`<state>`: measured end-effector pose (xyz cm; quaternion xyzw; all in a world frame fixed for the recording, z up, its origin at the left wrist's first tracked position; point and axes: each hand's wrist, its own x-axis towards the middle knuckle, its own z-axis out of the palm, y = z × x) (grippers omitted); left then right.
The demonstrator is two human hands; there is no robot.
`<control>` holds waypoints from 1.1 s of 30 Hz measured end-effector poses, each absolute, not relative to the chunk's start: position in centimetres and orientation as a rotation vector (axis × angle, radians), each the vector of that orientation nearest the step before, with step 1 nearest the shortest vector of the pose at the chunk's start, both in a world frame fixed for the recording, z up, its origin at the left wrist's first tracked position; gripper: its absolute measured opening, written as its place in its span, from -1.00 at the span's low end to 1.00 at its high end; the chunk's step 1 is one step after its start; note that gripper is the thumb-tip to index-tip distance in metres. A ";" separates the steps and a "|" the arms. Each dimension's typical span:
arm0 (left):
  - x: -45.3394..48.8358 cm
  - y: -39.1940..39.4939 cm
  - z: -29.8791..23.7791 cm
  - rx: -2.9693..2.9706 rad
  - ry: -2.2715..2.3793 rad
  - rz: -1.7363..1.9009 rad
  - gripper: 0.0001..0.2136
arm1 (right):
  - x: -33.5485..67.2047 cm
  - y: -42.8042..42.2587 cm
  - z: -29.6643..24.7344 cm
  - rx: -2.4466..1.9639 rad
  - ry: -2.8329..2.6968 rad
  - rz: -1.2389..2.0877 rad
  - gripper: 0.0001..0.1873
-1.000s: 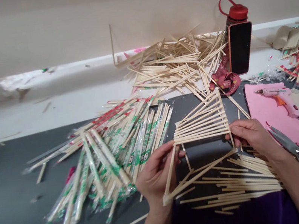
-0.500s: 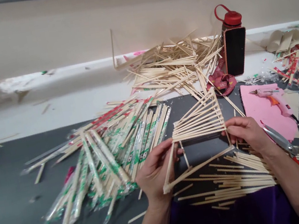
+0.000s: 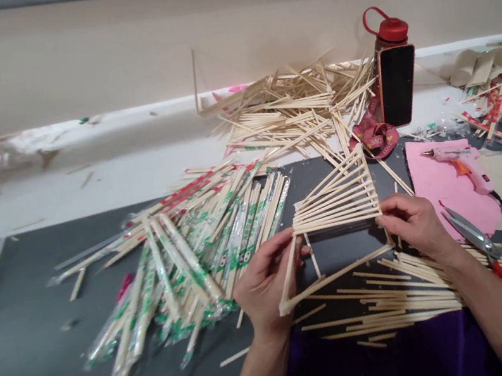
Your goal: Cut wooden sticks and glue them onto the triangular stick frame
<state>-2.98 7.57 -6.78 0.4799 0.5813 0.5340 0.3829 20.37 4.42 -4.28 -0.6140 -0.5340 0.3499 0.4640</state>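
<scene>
Between my two hands is a chopstick frame, built of pale wooden sticks, with a row of sticks laid side by side across its upper sloping face. My left hand grips its left corner, thumb on the near edge and the other fingers partly hidden behind the sticks. On the opposite side my right hand pinches the right corner between thumb and fingers. Loose chopsticks lie on the dark table beneath and in front of the frame.
Wrapped chopsticks spread over the table at left. A heap of bare chopsticks lies behind, beside a red-capped bottle and a phone. At right are a glue gun on pink cloth and open scissors.
The view has shifted slightly, so most things sit a little farther right. Both hands keep the same hold on the chopstick frame, which looks nearly unmoved.
</scene>
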 end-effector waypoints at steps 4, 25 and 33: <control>-3.0 7.6 -6.9 1.207 1.474 1.370 -0.74 | 20.5 4.5 -4.1 -1.515 -1.342 0.850 -0.87; -2.3 7.9 -6.1 1.166 1.515 1.376 -0.76 | 21.2 4.2 -4.4 -1.423 -1.216 1.168 -0.75; -2.5 7.7 -6.6 1.200 1.491 1.372 -0.75 | 21.3 4.2 -4.3 -1.428 -1.158 1.243 -0.65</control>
